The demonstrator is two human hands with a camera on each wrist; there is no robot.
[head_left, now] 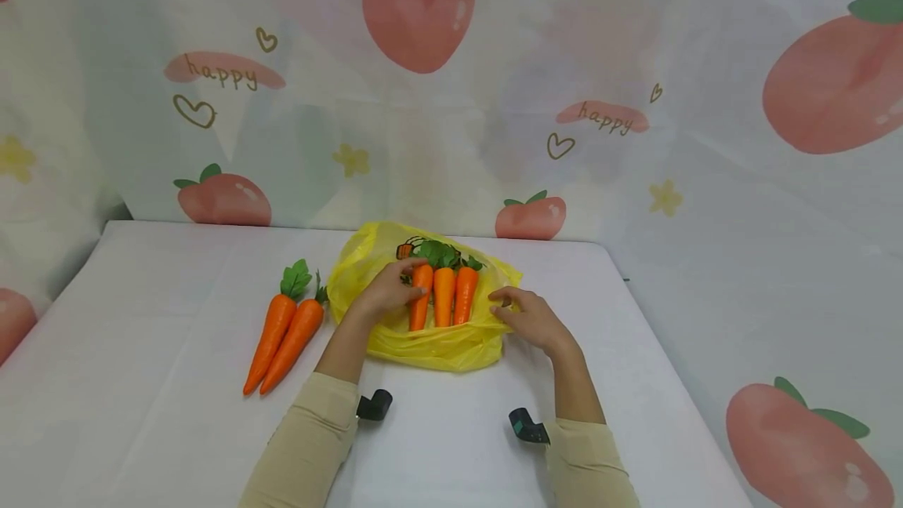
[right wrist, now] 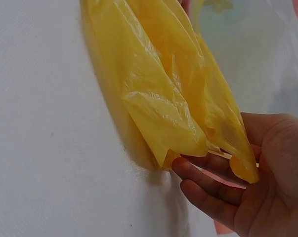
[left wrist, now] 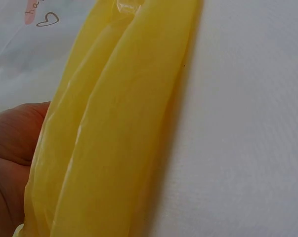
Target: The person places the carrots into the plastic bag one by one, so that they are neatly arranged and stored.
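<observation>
The backdrop behind the yellow bag reads "happy" twice. Inside it, left hand touches a carrot, grip unclear; right hand holds its right edge.

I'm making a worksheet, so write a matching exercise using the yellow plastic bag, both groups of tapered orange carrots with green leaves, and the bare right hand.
1. yellow plastic bag
2. group of three carrots
3. pair of carrots
4. right hand

A. inside the bag
B. touching the bag's right edge
C. open, contents showing
D. lying outside, left of the bag

Pairs: 1-C, 2-A, 3-D, 4-B.
</observation>
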